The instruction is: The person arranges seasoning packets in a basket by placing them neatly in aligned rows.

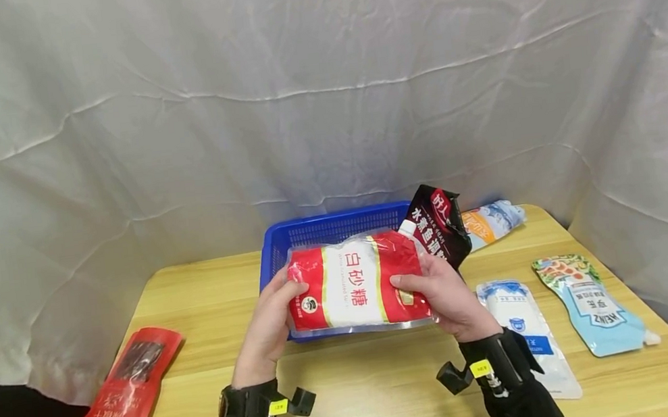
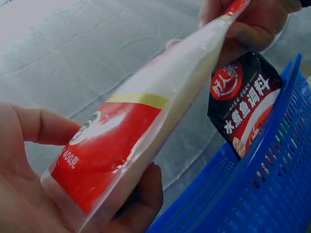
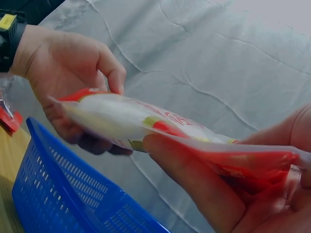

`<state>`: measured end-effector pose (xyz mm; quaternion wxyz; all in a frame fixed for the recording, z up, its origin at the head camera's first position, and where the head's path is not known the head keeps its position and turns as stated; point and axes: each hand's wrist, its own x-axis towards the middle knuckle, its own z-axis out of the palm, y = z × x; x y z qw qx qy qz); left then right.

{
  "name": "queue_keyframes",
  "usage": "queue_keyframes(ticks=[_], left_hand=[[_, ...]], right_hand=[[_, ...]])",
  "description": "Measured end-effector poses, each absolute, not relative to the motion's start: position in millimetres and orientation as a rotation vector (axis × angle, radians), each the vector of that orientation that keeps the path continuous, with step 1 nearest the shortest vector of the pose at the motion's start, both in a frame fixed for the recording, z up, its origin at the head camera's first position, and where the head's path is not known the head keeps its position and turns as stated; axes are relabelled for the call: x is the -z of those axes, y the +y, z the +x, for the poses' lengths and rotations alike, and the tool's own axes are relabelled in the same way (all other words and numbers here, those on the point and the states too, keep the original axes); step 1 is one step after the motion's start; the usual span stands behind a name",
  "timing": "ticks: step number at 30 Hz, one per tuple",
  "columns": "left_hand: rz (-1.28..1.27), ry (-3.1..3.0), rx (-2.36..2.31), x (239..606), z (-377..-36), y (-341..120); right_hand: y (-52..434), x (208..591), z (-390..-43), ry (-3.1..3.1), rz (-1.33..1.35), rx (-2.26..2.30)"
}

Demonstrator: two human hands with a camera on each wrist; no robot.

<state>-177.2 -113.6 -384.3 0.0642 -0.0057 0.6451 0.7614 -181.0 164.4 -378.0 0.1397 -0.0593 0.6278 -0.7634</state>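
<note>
Pouch: red-and-white plastic sugar pouch (image 1: 357, 286) held level above blue plastic mesh basket (image 1: 288, 240).
Left hand (image 1: 269, 324): fingers clamped on its 9 o'clock end.
Right hand (image 1: 450, 298): fingers clamped on its 3 o'clock end.
Progress: pouch not yet in basket; dark sauce packet (image 1: 438, 223) leans on the rim at 2 o'clock.
Writing: "白砂糖", "400克"; pale-blue pouch (image 1: 595, 307) on table (image 1: 390, 393) reads "HEINZ".

Red-and-white sugar pouch (image 2: 126, 145) between hands
</note>
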Motion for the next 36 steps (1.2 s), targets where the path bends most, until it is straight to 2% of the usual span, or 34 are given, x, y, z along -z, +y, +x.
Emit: queue_keyframes(ticks=[13, 25, 31, 36], left_hand=[[0.012, 1.929, -2.311, 393.0, -180.1, -109.2], [0.056, 2.003, -2.336, 389.8, -181.5, -109.3], [0.11, 2.222, -2.286, 386.0, -180.6, -115.3], [0.002, 2.629, -2.093, 384.4, -177.9, -124.4]], right_hand=[[165.3, 368.6, -174.8, 1.806, -0.248, 2.214], [169.4, 342.3, -190.3, 1.968, -0.364, 2.099], [176.4, 332.1, -202.9, 2.043, -0.391, 2.063], [181.5, 325.1, -213.2, 2.093, -0.39, 2.003]])
